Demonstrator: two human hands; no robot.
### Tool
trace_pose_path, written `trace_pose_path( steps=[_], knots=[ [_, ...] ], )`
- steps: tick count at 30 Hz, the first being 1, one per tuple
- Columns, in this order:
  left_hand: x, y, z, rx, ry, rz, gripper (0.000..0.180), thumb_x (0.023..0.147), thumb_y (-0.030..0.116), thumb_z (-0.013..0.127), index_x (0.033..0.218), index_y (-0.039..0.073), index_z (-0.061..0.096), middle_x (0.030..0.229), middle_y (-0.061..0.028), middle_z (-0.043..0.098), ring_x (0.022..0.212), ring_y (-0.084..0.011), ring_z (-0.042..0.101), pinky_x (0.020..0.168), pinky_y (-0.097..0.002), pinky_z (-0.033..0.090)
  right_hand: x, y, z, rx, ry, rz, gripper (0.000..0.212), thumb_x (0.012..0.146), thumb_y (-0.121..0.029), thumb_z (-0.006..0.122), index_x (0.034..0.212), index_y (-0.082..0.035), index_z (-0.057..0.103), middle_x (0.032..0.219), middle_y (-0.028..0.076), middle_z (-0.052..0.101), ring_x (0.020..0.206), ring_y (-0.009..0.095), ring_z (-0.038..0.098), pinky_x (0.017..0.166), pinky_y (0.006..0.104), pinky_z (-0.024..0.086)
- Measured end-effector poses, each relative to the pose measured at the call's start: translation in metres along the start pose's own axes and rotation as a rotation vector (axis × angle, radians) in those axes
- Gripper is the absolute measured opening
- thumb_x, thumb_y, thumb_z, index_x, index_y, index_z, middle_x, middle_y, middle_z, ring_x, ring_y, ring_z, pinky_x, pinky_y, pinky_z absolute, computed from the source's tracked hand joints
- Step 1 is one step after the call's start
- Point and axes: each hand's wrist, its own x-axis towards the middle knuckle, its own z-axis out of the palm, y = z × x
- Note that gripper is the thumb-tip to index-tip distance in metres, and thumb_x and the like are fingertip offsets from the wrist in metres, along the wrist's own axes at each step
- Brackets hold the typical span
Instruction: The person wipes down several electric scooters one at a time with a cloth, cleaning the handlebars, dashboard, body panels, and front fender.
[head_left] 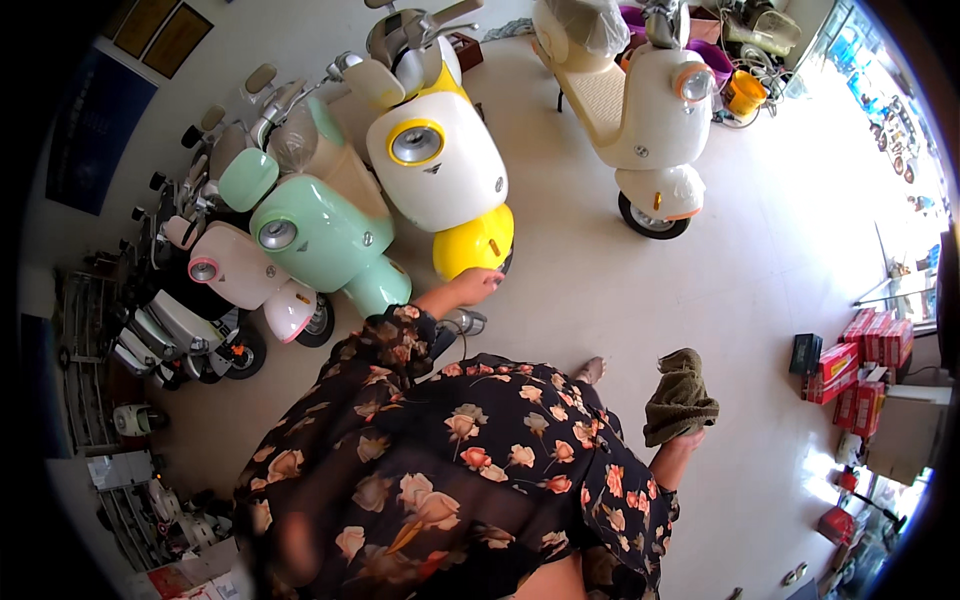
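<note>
While the fingers of the right hand (686,440) are closed around a bunched olive cloth (682,398), which rises from them toward 12 o'clock, the left hand (472,288) shows nothing in its grasp, its spread unclear, with the cloth at its 4 o'clock. Taking up the cloth is done, but it is well apart from every scooter, and what is left cannot be judged. At the left fingers' 12 o'clock is a white scooter's (438,165) yellow fender (472,243), contact uncertain, with a mint scooter (325,232) toward 10.
</note>
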Motion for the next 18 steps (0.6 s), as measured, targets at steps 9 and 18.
trace_pose_path(
  steps=[9,18],
  knots=[
    [0.077,0.087,-0.001,-0.281,-0.053,-0.131,0.041,0.096,0.01,0.056,0.136,0.0,0.056,0.105,-0.0072,0.07,0.086,-0.0115,0.062,0.084,-0.0261,0.05,0.104,0.114,0.168,1.062,-0.206,0.4,0.048,0.094,-0.033,0.041,0.133,-0.007,0.05,0.125,0.014,0.06,0.115,0.031,0.058,0.098,0.044,0.047],
    [0.209,0.173,-0.127,-0.267,0.363,0.079,0.036,0.098,0.012,0.052,0.132,0.003,0.059,0.113,-0.0143,0.071,0.103,-0.021,0.067,0.092,-0.0311,0.052,0.264,0.217,0.203,-1.588,-0.279,-0.327,0.049,0.1,-0.034,0.036,0.132,-0.002,0.057,0.135,0.02,0.058,0.122,0.039,0.057,0.106,0.0536,0.045]
  ],
)
